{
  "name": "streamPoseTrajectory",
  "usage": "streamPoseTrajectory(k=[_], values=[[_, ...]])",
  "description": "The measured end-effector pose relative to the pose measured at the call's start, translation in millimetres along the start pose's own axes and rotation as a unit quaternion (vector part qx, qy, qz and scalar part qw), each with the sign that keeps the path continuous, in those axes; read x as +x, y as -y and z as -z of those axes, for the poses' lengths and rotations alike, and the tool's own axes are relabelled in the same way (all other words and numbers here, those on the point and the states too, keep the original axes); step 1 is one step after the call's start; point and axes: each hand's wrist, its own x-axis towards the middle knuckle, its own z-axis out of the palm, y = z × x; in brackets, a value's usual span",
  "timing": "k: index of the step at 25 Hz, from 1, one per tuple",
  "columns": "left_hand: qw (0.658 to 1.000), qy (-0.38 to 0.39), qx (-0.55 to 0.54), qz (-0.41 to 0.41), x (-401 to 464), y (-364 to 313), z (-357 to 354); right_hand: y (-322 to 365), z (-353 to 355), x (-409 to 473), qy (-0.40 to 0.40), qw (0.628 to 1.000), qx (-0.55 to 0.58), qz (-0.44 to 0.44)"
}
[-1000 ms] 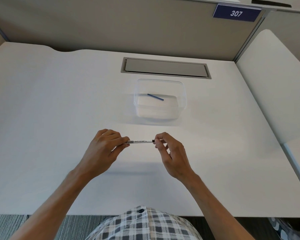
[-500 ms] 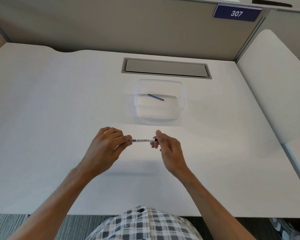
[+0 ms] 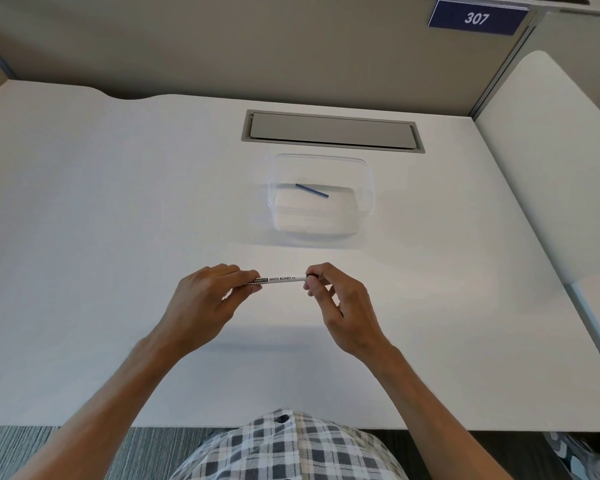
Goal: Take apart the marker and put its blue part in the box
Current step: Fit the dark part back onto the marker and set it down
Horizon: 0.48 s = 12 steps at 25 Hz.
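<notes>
The white desk (image 3: 118, 237) lies under everything. Beyond the fingertips, well apart from them, stands the clear box (image 3: 368, 188) — a thin blue part (image 3: 311, 190) lies inside it. The left hand (image 3: 201, 306) and the right hand (image 3: 343, 306) each pinch one end of the white marker (image 3: 280, 279), held level between them — above the desk.

I count one marker (image 3: 280, 279), held level between my two grips: my left grip (image 3: 205, 299) at one end, my right grip (image 3: 340, 306) at the other. One clear box (image 3: 368, 188) stands on the one bench (image 3: 118, 220), upper centre of the frame, with one blue part (image 3: 311, 190) inside. One sign (image 3: 477, 18) reads 307, upper right.
</notes>
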Motion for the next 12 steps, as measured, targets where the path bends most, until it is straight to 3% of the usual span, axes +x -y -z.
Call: streamPoseTrajectory(k=[7,12], values=[[0.998,-0.002,-0.057,0.021,4.0,-7.9,7.1,5.9,8.1,4.4,0.036,0.999,-0.014,0.013],[0.999,-0.021,-0.045,-0.02,4.4,-12.4,13.0,12.8,9.2,4.9,0.06,0.998,0.024,0.014]])
